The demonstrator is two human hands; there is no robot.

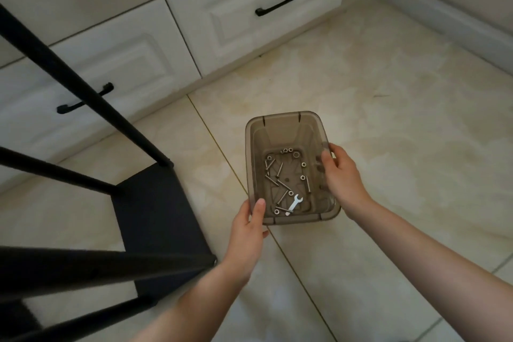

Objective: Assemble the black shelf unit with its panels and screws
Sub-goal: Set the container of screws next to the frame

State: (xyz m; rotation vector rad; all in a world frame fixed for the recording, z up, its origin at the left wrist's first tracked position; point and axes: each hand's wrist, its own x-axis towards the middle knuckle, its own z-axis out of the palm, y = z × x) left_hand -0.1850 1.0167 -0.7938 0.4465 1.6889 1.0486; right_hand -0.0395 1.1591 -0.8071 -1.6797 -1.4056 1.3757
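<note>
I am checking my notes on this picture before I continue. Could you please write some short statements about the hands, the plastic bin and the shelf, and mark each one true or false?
1. Both hands grip the brown see-through bin: the left hand at its near left corner, the right hand at its right rim. True.
2. The bin holds only screws. False: nuts and a small white wrench also lie in it.
3. The black shelf unit is left of the bin. True.
4. The drawers behind stand open. False: they are closed.

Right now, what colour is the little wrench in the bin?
White, lying among the screws; the wrench shows in the head view.
</note>
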